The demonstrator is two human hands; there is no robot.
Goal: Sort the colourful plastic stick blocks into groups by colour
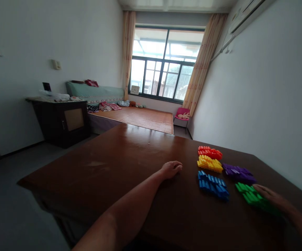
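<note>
- Evidently, five groups of plastic pieces lie on the right part of the dark brown worktop (101,153), sorted by colour.
- The red pieces (210,152) are farthest away, with the yellow pieces (210,164) just nearer and close against them.
- The blue pieces (213,185) lie nearer again, with a strip of bare wood between them and the yellow.
- To the right, the purple pieces (239,173) sit beside the yellow, and the green pieces (251,195) lie nearest on that side.
- The right hand (267,196) reaches in from the right with its fingers stretched along the right side of the green pieces, seemingly touching them; that corner is dark and blurred, so I cannot tell whether its grip is closed on any.
- The left hand (172,169) rests on the worktop to the left of the blue and yellow pieces, apart from both. Its grip is narrow, the fingers loosely curled; I cannot tell what, if anything, is inside.
- Beyond the worktop are a bed (145,116), a pink chair (182,112) and a window (155,78); a dark cabinet (58,120) stands at far left.
</note>
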